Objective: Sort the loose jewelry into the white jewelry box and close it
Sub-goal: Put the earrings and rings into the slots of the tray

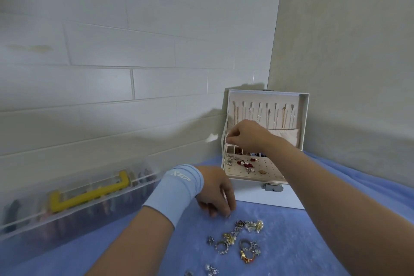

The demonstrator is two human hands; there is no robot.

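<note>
Midway through sorting: right hand (pixel 243 134) pinches, apparently, something small over the open white jewelry box (pixel 266 195); left hand (pixel 216 195), fingers curled down, reaches remaining loose jewelry (pixel 239 242).

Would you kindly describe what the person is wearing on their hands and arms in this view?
The left hand is bare, but its wrist carries a light blue fabric wristband with a pale printed logo, too blurred to read surely. The right hand and forearm are bare: no sleeve, glove or watch shows on either arm.
</note>
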